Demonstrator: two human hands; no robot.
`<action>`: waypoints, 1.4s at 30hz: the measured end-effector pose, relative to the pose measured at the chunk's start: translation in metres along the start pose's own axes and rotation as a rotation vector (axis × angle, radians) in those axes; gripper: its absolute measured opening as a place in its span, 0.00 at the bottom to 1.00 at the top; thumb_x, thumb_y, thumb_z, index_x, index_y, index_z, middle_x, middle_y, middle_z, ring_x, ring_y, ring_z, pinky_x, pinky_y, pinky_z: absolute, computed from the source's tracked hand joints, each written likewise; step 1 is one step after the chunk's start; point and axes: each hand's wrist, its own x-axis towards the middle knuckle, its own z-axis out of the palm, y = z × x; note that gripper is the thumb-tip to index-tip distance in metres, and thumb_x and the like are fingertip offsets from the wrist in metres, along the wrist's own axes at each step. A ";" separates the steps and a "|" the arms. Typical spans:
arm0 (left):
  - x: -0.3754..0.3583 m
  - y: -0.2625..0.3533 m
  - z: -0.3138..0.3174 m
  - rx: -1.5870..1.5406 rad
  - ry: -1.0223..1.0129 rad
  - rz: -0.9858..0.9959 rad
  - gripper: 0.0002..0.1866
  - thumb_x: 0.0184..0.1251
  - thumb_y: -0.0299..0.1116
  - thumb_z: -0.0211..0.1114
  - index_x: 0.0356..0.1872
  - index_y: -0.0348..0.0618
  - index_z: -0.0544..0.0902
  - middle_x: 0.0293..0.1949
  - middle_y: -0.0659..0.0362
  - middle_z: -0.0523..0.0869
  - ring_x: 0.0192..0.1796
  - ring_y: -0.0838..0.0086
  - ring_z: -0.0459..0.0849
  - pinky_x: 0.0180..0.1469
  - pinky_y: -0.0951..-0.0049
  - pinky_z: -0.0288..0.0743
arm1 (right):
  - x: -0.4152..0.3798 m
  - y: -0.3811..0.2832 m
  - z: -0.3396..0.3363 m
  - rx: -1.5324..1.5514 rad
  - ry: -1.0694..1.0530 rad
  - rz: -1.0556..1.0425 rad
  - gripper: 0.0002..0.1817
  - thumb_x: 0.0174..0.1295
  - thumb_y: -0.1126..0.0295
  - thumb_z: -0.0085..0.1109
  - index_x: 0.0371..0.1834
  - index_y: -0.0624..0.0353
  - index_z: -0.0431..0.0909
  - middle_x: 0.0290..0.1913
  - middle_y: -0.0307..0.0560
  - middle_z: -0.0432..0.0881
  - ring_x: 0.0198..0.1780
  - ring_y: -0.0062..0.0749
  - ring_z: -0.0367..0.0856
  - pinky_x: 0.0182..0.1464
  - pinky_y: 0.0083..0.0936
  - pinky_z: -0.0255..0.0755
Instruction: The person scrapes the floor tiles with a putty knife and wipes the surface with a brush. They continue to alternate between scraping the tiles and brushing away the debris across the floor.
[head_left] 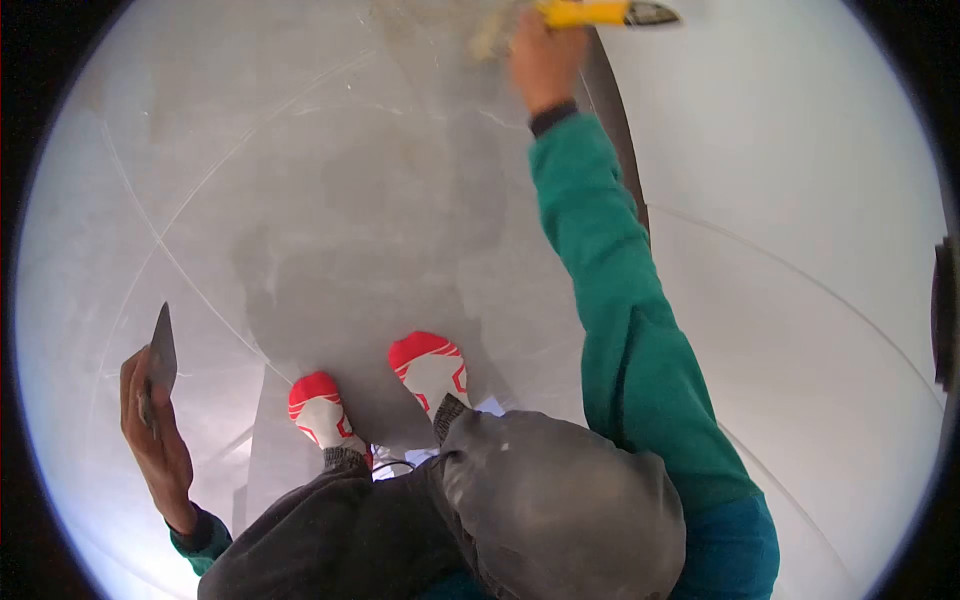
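At the top of the head view, my right hand (547,62) is closed around a yellow-handled brush (595,13) with a black handle end. Its pale bristles point left over the grey floor (350,180) and are smeared by motion. On the left, well apart from the brush, my left hand (158,440) is raised and grips a putty knife (164,345). The knife's grey metal blade points up, and its handle is mostly hidden by the fingers.
A white wall (790,150) runs along the right, with a dark baseboard (618,130) at its foot. Thin pale lines cross the floor. My feet in red and white socks (425,365) and my bent knee (570,510) are at the bottom.
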 end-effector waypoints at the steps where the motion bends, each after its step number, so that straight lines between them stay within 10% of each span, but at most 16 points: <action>1: -0.002 -0.001 -0.002 -0.081 0.023 0.028 0.16 0.70 0.32 0.43 0.53 0.43 0.73 0.51 0.50 0.74 0.54 0.60 0.73 0.53 0.60 0.69 | -0.003 -0.019 -0.024 0.001 -0.176 -0.085 0.15 0.61 0.71 0.44 0.49 0.67 0.66 0.44 0.50 0.73 0.44 0.36 0.73 0.50 0.27 0.67; 10: -0.044 -0.037 0.006 -0.236 0.032 -0.311 0.21 0.71 0.44 0.43 0.48 0.35 0.73 0.47 0.51 0.74 0.50 0.62 0.72 0.53 0.65 0.65 | -0.258 0.089 -0.214 -0.610 0.217 0.441 0.23 0.64 0.68 0.45 0.61 0.65 0.60 0.60 0.53 0.65 0.59 0.42 0.65 0.62 0.31 0.55; 15: -0.017 -0.020 0.000 -0.155 -0.041 -0.217 0.22 0.70 0.45 0.44 0.48 0.34 0.72 0.47 0.50 0.74 0.50 0.62 0.71 0.52 0.64 0.64 | -0.127 0.134 -0.079 -0.905 0.329 0.053 0.35 0.52 0.62 0.60 0.62 0.61 0.58 0.63 0.56 0.59 0.66 0.49 0.52 0.65 0.48 0.43; 18: 0.000 -0.007 -0.006 -0.078 -0.045 -0.141 0.22 0.70 0.44 0.44 0.48 0.33 0.72 0.47 0.50 0.74 0.51 0.62 0.71 0.52 0.63 0.65 | 0.006 0.058 0.035 -0.487 0.195 -0.250 0.26 0.50 0.67 0.58 0.54 0.62 0.68 0.53 0.58 0.70 0.57 0.51 0.65 0.57 0.40 0.58; 19: 0.002 -0.004 -0.009 -0.073 -0.041 -0.127 0.22 0.70 0.44 0.44 0.48 0.33 0.72 0.47 0.50 0.74 0.51 0.62 0.71 0.52 0.63 0.65 | 0.038 0.024 0.048 -0.168 -0.116 -0.153 0.21 0.53 0.68 0.56 0.50 0.63 0.70 0.49 0.57 0.73 0.53 0.50 0.68 0.53 0.39 0.62; 24: -0.004 -0.012 -0.012 -0.138 0.021 -0.077 0.20 0.71 0.40 0.42 0.49 0.32 0.71 0.47 0.50 0.73 0.50 0.62 0.72 0.51 0.66 0.65 | -0.010 -0.025 0.001 -0.268 0.030 -0.596 0.22 0.54 0.68 0.55 0.52 0.62 0.68 0.51 0.55 0.72 0.52 0.49 0.70 0.52 0.40 0.63; 31: -0.047 -0.029 -0.008 -0.194 0.039 -0.379 0.18 0.69 0.37 0.43 0.47 0.31 0.70 0.44 0.52 0.73 0.47 0.65 0.70 0.50 0.69 0.63 | -0.240 0.046 -0.257 -0.472 -0.071 0.349 0.20 0.65 0.65 0.43 0.54 0.67 0.68 0.48 0.51 0.76 0.49 0.33 0.75 0.53 0.27 0.67; 33: -0.043 -0.031 -0.009 -0.231 0.055 -0.415 0.18 0.69 0.37 0.43 0.47 0.31 0.70 0.43 0.51 0.73 0.48 0.65 0.70 0.51 0.70 0.63 | -0.274 0.094 -0.283 -0.393 0.236 0.587 0.21 0.64 0.62 0.45 0.56 0.65 0.68 0.53 0.50 0.73 0.53 0.34 0.72 0.56 0.30 0.65; 35: -0.033 -0.028 -0.006 -0.204 0.020 -0.252 0.17 0.69 0.37 0.43 0.48 0.32 0.70 0.44 0.51 0.73 0.48 0.65 0.70 0.51 0.70 0.63 | -0.246 0.138 -0.217 -0.282 0.185 0.393 0.24 0.64 0.61 0.45 0.60 0.63 0.61 0.58 0.50 0.68 0.57 0.37 0.67 0.59 0.34 0.59; 38: -0.006 -0.009 -0.003 -0.138 -0.023 -0.155 0.18 0.69 0.36 0.43 0.49 0.32 0.70 0.45 0.51 0.73 0.49 0.63 0.71 0.51 0.68 0.64 | -0.115 0.107 -0.068 -1.095 -0.038 -0.264 0.26 0.63 0.59 0.45 0.61 0.61 0.61 0.59 0.56 0.66 0.60 0.43 0.63 0.61 0.37 0.54; 39: 0.000 -0.004 -0.003 -0.133 -0.029 -0.129 0.18 0.69 0.36 0.43 0.49 0.32 0.70 0.45 0.51 0.73 0.49 0.63 0.71 0.51 0.68 0.64 | -0.056 0.024 -0.041 -0.277 -0.058 0.305 0.22 0.62 0.59 0.47 0.53 0.63 0.69 0.51 0.57 0.72 0.54 0.43 0.68 0.56 0.37 0.58; 42: 0.017 0.012 -0.008 -0.095 -0.015 0.014 0.18 0.70 0.37 0.44 0.50 0.31 0.70 0.46 0.51 0.73 0.49 0.62 0.71 0.50 0.68 0.66 | -0.021 -0.030 -0.032 -0.088 -0.102 0.201 0.18 0.61 0.60 0.48 0.45 0.65 0.73 0.44 0.55 0.75 0.48 0.43 0.72 0.51 0.37 0.63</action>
